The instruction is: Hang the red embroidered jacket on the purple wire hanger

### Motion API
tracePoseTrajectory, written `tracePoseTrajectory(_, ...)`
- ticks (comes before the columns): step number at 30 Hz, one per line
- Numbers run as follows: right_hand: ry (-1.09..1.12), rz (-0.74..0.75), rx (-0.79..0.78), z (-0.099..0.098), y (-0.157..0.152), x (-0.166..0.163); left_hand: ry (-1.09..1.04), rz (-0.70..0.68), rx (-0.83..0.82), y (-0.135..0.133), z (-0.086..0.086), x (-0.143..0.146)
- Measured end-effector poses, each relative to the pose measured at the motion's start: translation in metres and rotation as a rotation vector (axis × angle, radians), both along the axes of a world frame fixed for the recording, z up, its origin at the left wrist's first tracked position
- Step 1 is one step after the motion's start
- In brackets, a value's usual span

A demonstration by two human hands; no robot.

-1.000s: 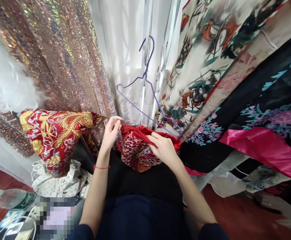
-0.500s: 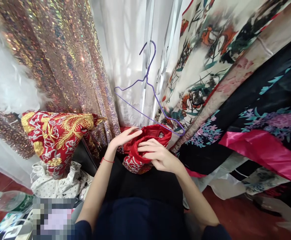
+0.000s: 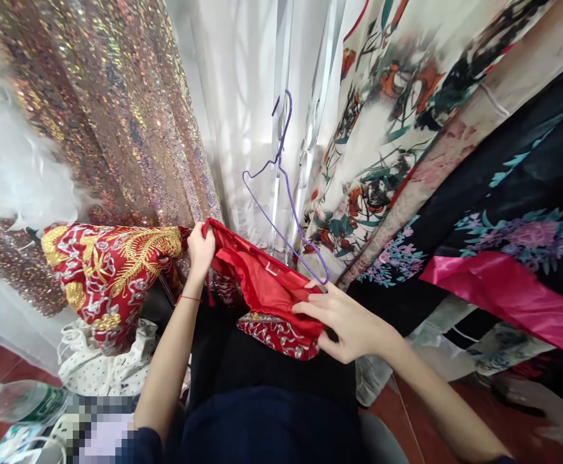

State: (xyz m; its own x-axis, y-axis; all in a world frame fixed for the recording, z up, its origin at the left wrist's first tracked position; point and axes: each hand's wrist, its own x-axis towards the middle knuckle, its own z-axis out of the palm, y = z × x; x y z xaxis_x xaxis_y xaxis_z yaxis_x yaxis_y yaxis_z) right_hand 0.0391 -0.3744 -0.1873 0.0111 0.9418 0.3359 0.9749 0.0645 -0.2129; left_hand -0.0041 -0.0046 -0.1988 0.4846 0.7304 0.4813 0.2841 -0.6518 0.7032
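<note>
A red garment (image 3: 274, 283) with silver embroidery lies over my lap. Its opening is stretched wide, showing the smooth red inside and a small pale tag. My left hand (image 3: 201, 248) pinches the far left corner of its edge. At the right end, my right hand (image 3: 344, 316) has its fingers over the edge and its thumb below, gripping the cloth. A purple wire hanger (image 3: 288, 187) stands behind the garment, its lower right corner close to my right fingers; I cannot tell if they touch it.
Another red, gold-embroidered piece (image 3: 112, 270) drapes at the left above a white dotted bag (image 3: 102, 364). A plastic bottle (image 3: 25, 401) lies lower left. Sequined cloth (image 3: 117, 116) hangs left; a floral-printed garment (image 3: 373, 174) and black cloth (image 3: 436, 238) hang right.
Both hands have moved apart, left hand outward to the left, right hand to the right and nearer me. The red garment's bunched opening is now pulled wide. The hanger looks turned and lower.
</note>
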Motion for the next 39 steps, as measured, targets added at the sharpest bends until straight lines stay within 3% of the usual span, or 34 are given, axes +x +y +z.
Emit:
tracePoseTrajectory(3,-0.280,-0.136,-0.056,-0.019,-0.010,0.007,-0.055,0.064,0.016,0.002,0.011,0.006)
tracePoseTrajectory(6,-0.442,-0.132,-0.037,-0.031,-0.023,0.028,-0.016,0.027,0.038,-0.001,0.016,0.015)
tracePoseTrajectory(10,-0.518,-0.133,0.103,-0.014,-0.041,0.053,0.046,-0.061,0.155,-0.021,0.022,0.025)
tracePoseTrajectory(12,-0.511,-0.125,0.157,0.000,-0.047,0.059,0.056,-0.207,0.367,-0.039,0.028,0.029)
tracePoseTrajectory(15,-0.469,-0.107,0.174,0.015,-0.051,0.064,0.095,-0.575,0.742,-0.070,0.031,0.037)
tracePoseTrajectory(18,-0.411,-0.120,0.152,0.021,-0.052,0.070,0.186,-0.800,0.903,-0.096,0.022,0.048)
tracePoseTrajectory(20,-0.372,-0.125,0.159,0.021,-0.053,0.075,0.242,-0.791,0.919,-0.107,0.011,0.052)
tracePoseTrajectory(23,-0.363,-0.103,0.211,0.020,-0.053,0.081,0.251,-0.629,0.908,-0.115,-0.003,0.052)
tracePoseTrajectory(26,-0.354,-0.061,0.264,0.021,-0.049,0.086,0.250,-0.493,0.917,-0.121,-0.005,0.044)
tracePoseTrajectory(35,-0.168,-0.101,0.343,0.019,-0.042,0.111,0.248,-0.485,0.938,-0.133,0.003,0.014)
tracePoseTrajectory(39,-0.020,-0.209,0.363,0.028,-0.035,0.111,0.211,-0.531,0.874,-0.140,0.002,0.015)
